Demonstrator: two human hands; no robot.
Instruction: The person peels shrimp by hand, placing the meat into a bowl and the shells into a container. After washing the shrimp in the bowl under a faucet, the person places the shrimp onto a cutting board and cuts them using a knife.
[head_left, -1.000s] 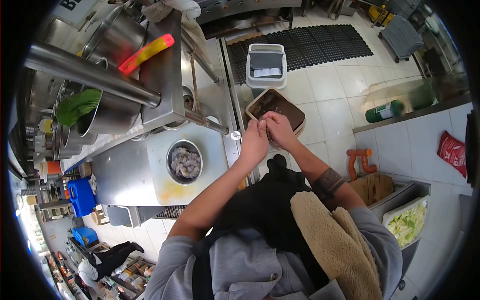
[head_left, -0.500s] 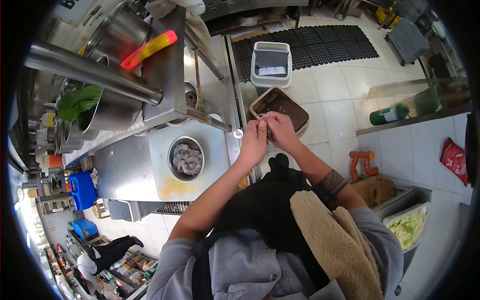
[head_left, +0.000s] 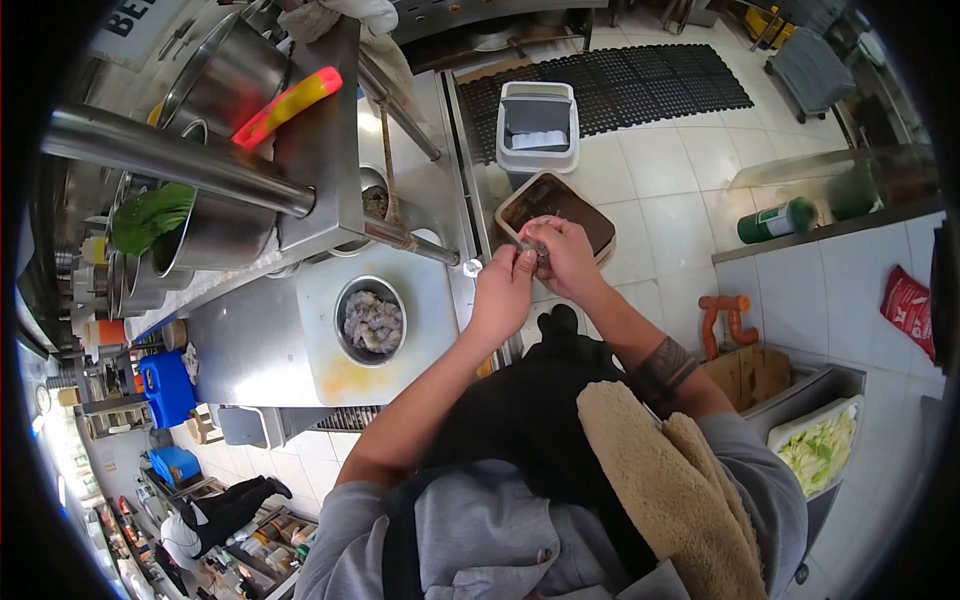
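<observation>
Both my hands meet over the near edge of a brown bin. My left hand has its fingers closed on a small greyish shrimp. My right hand pinches the same shrimp from the other side. Part of the shrimp is hidden by the fingers. To the left, a steel bowl of peeled-looking grey shrimp rests on a white cutting board with yellow stains.
A steel shelf with pots overhangs the counter at the left. Behind the brown bin stands a grey-white bin. A person is at the lower left. A tray of cut greens is at the right.
My right hand has shifted and turned slightly, so more of the shrimp shows between my hands. The whole view has moved a little to the left.
</observation>
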